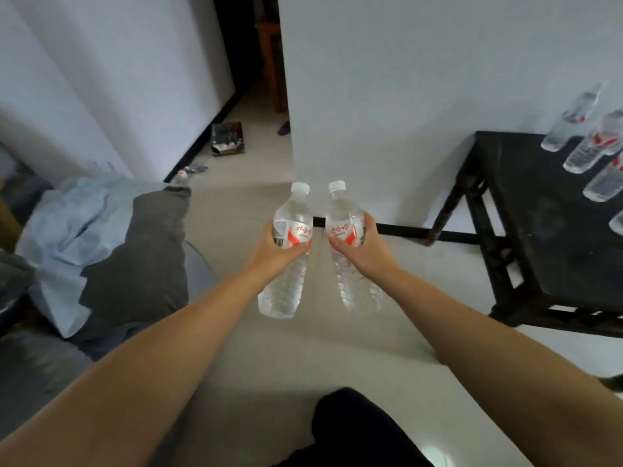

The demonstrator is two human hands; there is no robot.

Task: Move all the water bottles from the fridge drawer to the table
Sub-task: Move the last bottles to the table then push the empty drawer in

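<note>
My left hand (pixel 274 252) grips a clear water bottle (pixel 286 261) with a white cap and a red-and-white label, held in the air over the floor. My right hand (pixel 365 251) grips a second bottle of the same kind (pixel 347 251) right beside it, caps pointing away from me. A black table (pixel 539 230) stands to the right against the white wall. Several water bottles (pixel 588 153) stand upright on its far right part. The fridge drawer is not in view.
A chair or sofa with grey and light-blue cloth (pixel 101 244) lies to the left. A dark box (pixel 227 138) and an empty bottle (pixel 183 175) lie on the pale floor by the wall. A white wall corner (pixel 293 146) stands straight ahead. My dark-clothed knee (pixel 357 429) is at the bottom.
</note>
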